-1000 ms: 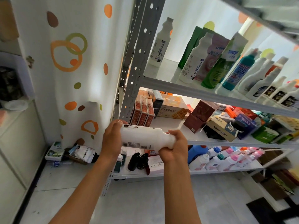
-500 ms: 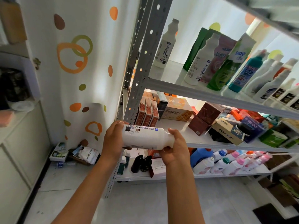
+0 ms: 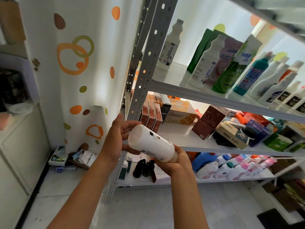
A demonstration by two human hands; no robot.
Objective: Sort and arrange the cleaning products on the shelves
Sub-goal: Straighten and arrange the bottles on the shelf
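Grey metal shelving unit (image 3: 149, 63) is carrying goods on three white shelves: upright bottles (image 3: 206, 61) and pouches (image 3: 231, 63) sitting on top shelf, boxes (image 3: 179, 114) lying on middle one, capped bottles (image 3: 222, 169) standing on the bottom. Packets (image 3: 85, 158) are lying on tiled floor (image 3: 148, 209).

wall (image 3: 92, 27): I see white, with orange and green spots
floor (image 3: 148, 210): pale tiles
cabinet (image 3: 18, 146): white, at my left

A white plastic bottle (image 3: 152, 143) is lying tilted at frame centre, its flat base facing up-left toward the camera, neck pointing down-right, a label with dark print showing along its side.
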